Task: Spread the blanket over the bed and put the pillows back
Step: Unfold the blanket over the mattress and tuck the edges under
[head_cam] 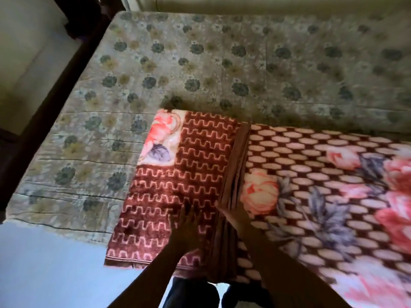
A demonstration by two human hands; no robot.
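Observation:
A maroon blanket [182, 174] with pink roses and white patterns lies partly folded on the near side of the bed [200, 63]. Its left part shows a zigzag pattern; its right part [322, 185] shows white ovals and flowers. A stack of folded edges [235, 165] runs between the two parts. My left hand [186, 223] rests flat with straight fingers on the zigzag part. My right hand [231, 216] touches the folded edges, its fingers partly hidden among the folds. No pillows are in view.
The mattress wears a pale sheet with dark floral print. A dark wooden bed frame [51, 103] runs along the left side. Light floor [44, 267] shows at the lower left, a wall [266, 3] behind the bed.

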